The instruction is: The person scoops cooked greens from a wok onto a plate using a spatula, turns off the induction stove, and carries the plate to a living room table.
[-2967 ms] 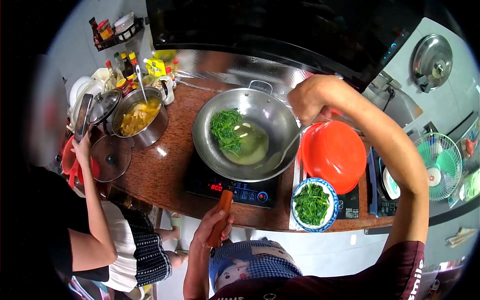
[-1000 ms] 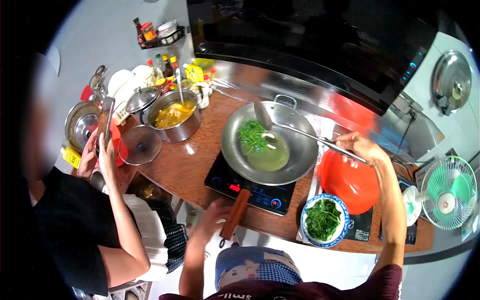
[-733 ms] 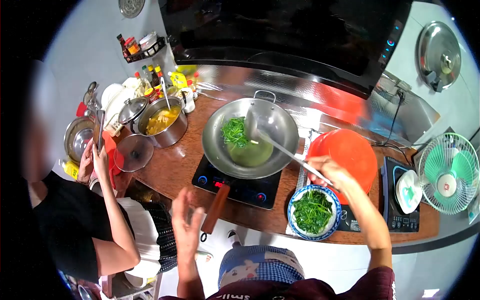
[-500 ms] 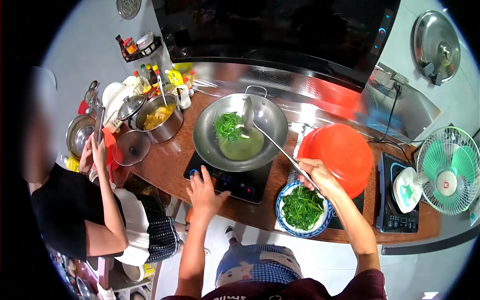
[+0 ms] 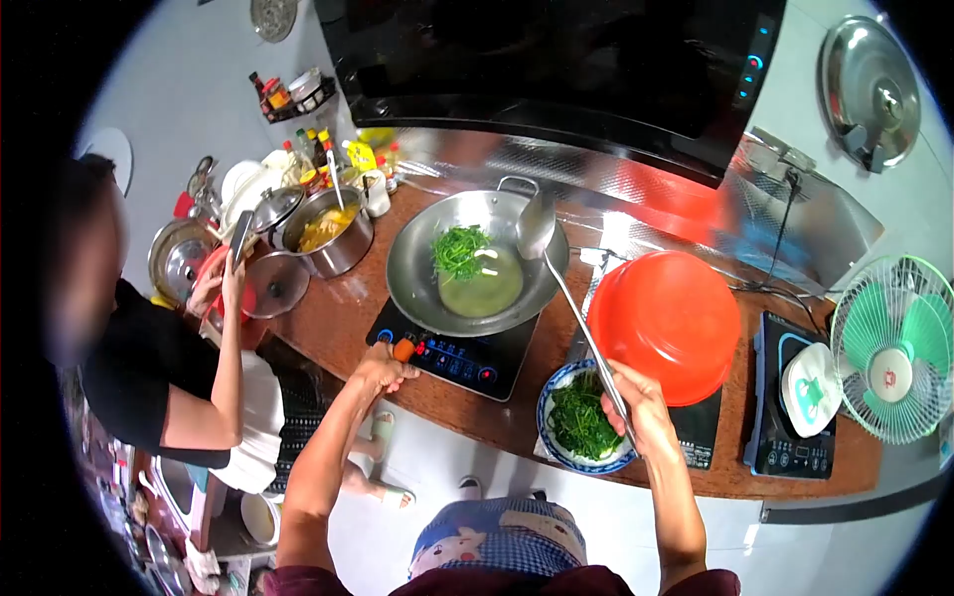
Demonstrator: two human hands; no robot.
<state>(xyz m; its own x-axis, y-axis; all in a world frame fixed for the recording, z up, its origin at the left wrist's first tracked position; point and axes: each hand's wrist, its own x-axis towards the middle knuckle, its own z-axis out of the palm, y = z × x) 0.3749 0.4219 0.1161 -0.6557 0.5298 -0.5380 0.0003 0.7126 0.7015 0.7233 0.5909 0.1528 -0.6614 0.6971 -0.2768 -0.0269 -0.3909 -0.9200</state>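
My left hand (image 5: 383,370) is closed around the orange handle (image 5: 402,350) of the wok, near the counter's front edge. The steel wok (image 5: 422,298) stands on a black induction cooker (image 5: 472,363) with lit controls. Inside it lie green leafy vegetables (image 5: 459,251) on the left and a pool of cloudy liquid (image 5: 487,293) with small white pieces. My right hand (image 5: 641,407) grips a long metal ladle (image 5: 571,298); its head is raised over the wok's right rim. Below that hand sits a blue-and-white bowl (image 5: 547,447) holding cooked greens (image 5: 586,417).
A red plastic basin (image 5: 666,323) stands right of the wok. Further right are a second cooker (image 5: 760,437) and a green fan (image 5: 889,372). To the left stand a soup pot (image 5: 343,253), a glass lid (image 5: 276,285) and a person (image 5: 149,368) holding up a phone (image 5: 240,236).
My left hand went from spread fingers above the cooker to a closed grip on the wok handle. The ladle head rose from inside the wok toward its right rim.
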